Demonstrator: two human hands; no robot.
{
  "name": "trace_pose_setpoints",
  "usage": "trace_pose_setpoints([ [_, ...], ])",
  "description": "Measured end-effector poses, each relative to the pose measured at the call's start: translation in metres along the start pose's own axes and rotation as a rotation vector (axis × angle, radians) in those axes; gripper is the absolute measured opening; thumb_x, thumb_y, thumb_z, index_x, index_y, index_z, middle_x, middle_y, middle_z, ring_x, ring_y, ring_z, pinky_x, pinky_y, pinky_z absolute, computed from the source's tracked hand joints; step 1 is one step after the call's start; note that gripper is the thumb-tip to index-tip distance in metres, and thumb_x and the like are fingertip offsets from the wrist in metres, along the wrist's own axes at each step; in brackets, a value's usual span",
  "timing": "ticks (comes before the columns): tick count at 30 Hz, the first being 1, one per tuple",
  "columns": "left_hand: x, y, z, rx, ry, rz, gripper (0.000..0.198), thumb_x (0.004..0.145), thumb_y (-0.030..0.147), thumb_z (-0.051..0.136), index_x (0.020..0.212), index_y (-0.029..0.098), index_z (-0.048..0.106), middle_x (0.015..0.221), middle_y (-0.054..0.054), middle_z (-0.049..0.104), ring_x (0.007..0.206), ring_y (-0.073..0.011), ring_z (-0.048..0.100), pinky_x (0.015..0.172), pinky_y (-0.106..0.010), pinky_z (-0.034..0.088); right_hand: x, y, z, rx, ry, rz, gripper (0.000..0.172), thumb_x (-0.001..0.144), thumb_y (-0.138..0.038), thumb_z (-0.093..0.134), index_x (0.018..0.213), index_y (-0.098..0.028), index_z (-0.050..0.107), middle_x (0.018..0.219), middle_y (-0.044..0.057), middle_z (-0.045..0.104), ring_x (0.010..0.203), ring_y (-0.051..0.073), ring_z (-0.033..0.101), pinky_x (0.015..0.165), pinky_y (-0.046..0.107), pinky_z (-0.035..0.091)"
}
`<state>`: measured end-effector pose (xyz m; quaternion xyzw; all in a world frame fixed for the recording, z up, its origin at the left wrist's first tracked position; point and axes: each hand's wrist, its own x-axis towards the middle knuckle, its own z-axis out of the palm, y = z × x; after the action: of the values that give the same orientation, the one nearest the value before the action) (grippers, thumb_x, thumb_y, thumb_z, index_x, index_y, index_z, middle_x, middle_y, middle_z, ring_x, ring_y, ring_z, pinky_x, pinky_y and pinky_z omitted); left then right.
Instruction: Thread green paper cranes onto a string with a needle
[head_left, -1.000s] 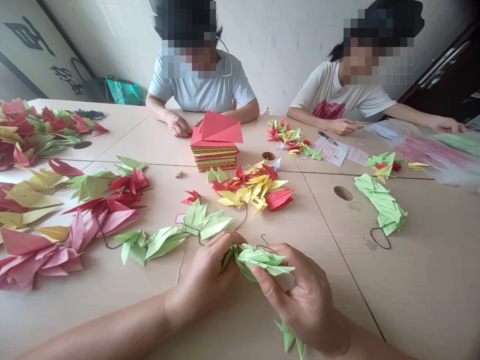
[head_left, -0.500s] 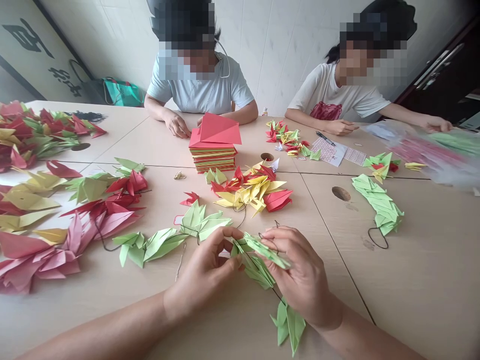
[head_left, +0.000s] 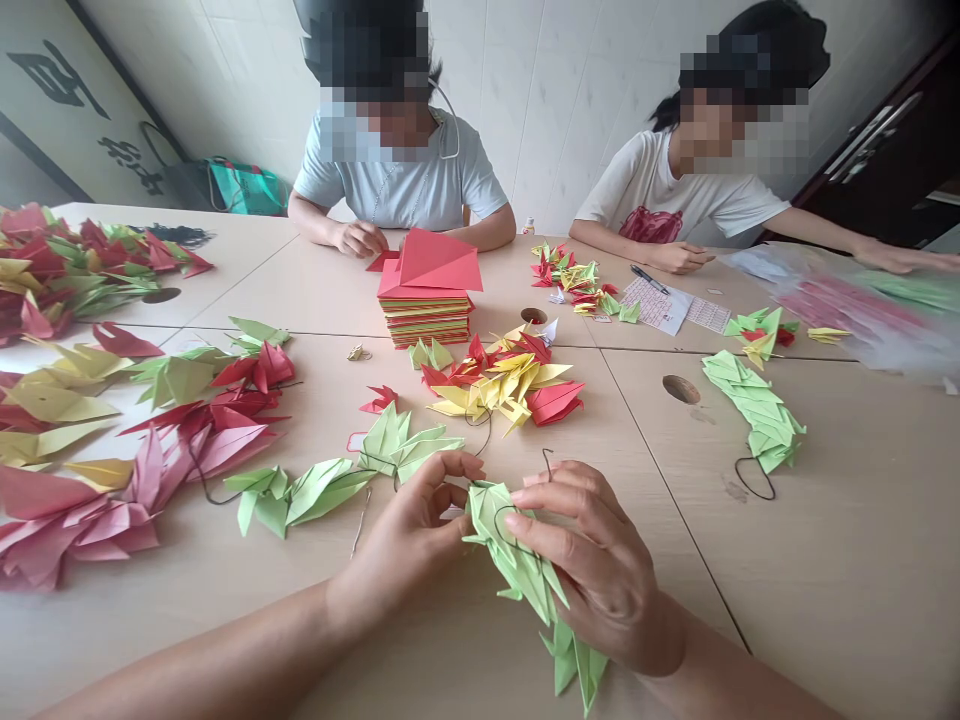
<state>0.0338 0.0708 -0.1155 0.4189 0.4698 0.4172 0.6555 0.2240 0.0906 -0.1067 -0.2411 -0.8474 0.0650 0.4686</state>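
Observation:
My right hand (head_left: 600,570) grips a strand of light green folded paper cranes (head_left: 517,560) strung on dark thread; the strand hangs down past my wrist to the table's near edge. A loop of the thread lies over the top crane. My left hand (head_left: 409,530) pinches the upper end of the strand with thumb and forefinger. Just left of my hands lies another green crane strand (head_left: 337,470) on the table, with a thin needle (head_left: 362,520) beside it.
Heaps of red, yellow and green cranes (head_left: 90,400) cover the left side. A stack of coloured paper (head_left: 429,300), a mixed crane pile (head_left: 510,380) and a green strand (head_left: 757,405) lie further out. Two people sit opposite, hands on the table.
The green strand has turned in my hands and now hangs lower and more upright. My right hand shifted slightly down. The person opposite left moved a hand off the paper stack.

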Motion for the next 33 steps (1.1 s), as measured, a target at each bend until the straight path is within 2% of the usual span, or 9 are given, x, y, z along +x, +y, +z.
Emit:
trace_pose_setpoints([
  [5, -0.001, -0.002, 0.000, -0.050, -0.037, -0.015, 0.035, 0.079, 0.024, 0.071, 0.106, 0.022, 0.050, 0.083, 0.003, 0.056, 0.068, -0.0088, 0.051, 0.060, -0.021, 0.041, 0.001, -0.001, -0.006, 0.029, -0.064, -0.087, 0.032, 0.084, -0.005, 0.049, 0.107, -0.020, 0.064, 0.095, 0.007, 0.071, 0.094, 0.020, 0.063, 0.088, 0.040, 0.051],
  [10, -0.001, -0.001, 0.001, -0.057, -0.051, -0.011, 0.035, 0.076, 0.021, 0.073, 0.102, 0.023, 0.049, 0.082, 0.003, 0.057, 0.066, -0.0088, 0.050, 0.058, -0.020, 0.039, 0.004, -0.004, -0.009, 0.070, -0.145, -0.109, 0.032, 0.086, -0.007, 0.049, 0.112, -0.021, 0.063, 0.094, 0.006, 0.074, 0.091, 0.019, 0.065, 0.086, 0.036, 0.053],
  [16, 0.002, -0.006, -0.002, -0.031, -0.064, 0.083, 0.025, 0.074, 0.020, 0.075, 0.088, 0.021, 0.055, 0.096, 0.000, 0.056, 0.081, -0.0123, 0.054, 0.067, -0.022, 0.045, 0.004, -0.003, -0.008, 0.096, -0.110, -0.089, 0.032, 0.083, -0.005, 0.051, 0.110, -0.019, 0.063, 0.093, 0.008, 0.073, 0.089, 0.019, 0.064, 0.083, 0.036, 0.054],
  [20, 0.003, -0.005, 0.000, 0.027, -0.062, 0.051, 0.033, 0.072, 0.018, 0.075, 0.101, 0.021, 0.060, 0.086, 0.001, 0.058, 0.074, -0.0122, 0.054, 0.065, -0.023, 0.045, 0.003, -0.003, -0.005, 0.138, -0.101, -0.089, 0.033, 0.082, -0.005, 0.053, 0.110, -0.018, 0.064, 0.093, 0.008, 0.072, 0.088, 0.020, 0.064, 0.083, 0.037, 0.054],
  [23, 0.002, -0.003, 0.002, 0.071, -0.031, 0.063, 0.033, 0.073, 0.017, 0.071, 0.104, 0.021, 0.059, 0.089, -0.001, 0.058, 0.079, -0.0142, 0.055, 0.066, -0.024, 0.046, 0.000, -0.002, -0.001, 0.195, -0.050, 0.058, 0.027, 0.082, -0.006, 0.058, 0.104, -0.020, 0.065, 0.094, 0.007, 0.071, 0.090, 0.021, 0.065, 0.081, 0.036, 0.055],
  [26, 0.001, -0.004, 0.002, 0.157, -0.016, 0.097, 0.028, 0.075, 0.018, 0.066, 0.103, 0.021, 0.059, 0.097, -0.004, 0.055, 0.088, -0.0167, 0.054, 0.068, -0.025, 0.048, -0.002, 0.002, 0.005, 0.315, 0.030, 0.430, 0.014, 0.086, -0.016, 0.063, 0.098, -0.023, 0.063, 0.093, 0.004, 0.069, 0.088, 0.019, 0.066, 0.077, 0.033, 0.055],
  [29, 0.001, -0.008, -0.001, 0.208, -0.015, 0.077, 0.032, 0.077, 0.019, 0.063, 0.109, 0.023, 0.057, 0.106, -0.005, 0.051, 0.079, -0.0130, 0.053, 0.065, -0.025, 0.048, -0.004, 0.008, 0.009, 0.440, 0.084, 0.740, 0.006, 0.091, -0.026, 0.061, 0.096, -0.024, 0.063, 0.089, 0.002, 0.069, 0.087, 0.019, 0.067, 0.078, 0.032, 0.054],
  [31, 0.001, -0.011, -0.002, 0.223, -0.022, 0.084, 0.031, 0.079, 0.018, 0.061, 0.109, 0.023, 0.057, 0.109, -0.005, 0.050, 0.078, -0.0123, 0.053, 0.066, -0.026, 0.048, -0.004, 0.010, 0.010, 0.473, 0.075, 0.783, 0.008, 0.091, -0.030, 0.060, 0.095, -0.024, 0.063, 0.090, 0.002, 0.069, 0.089, 0.019, 0.066, 0.083, 0.034, 0.053],
  [33, 0.001, -0.012, -0.002, 0.220, -0.045, 0.112, 0.027, 0.079, 0.018, 0.061, 0.106, 0.023, 0.058, 0.110, -0.006, 0.050, 0.087, -0.0155, 0.054, 0.069, -0.026, 0.049, -0.004, 0.011, 0.011, 0.455, 0.039, 0.757, 0.009, 0.091, -0.031, 0.060, 0.096, -0.024, 0.064, 0.095, 0.003, 0.068, 0.091, 0.019, 0.065, 0.085, 0.035, 0.052],
])
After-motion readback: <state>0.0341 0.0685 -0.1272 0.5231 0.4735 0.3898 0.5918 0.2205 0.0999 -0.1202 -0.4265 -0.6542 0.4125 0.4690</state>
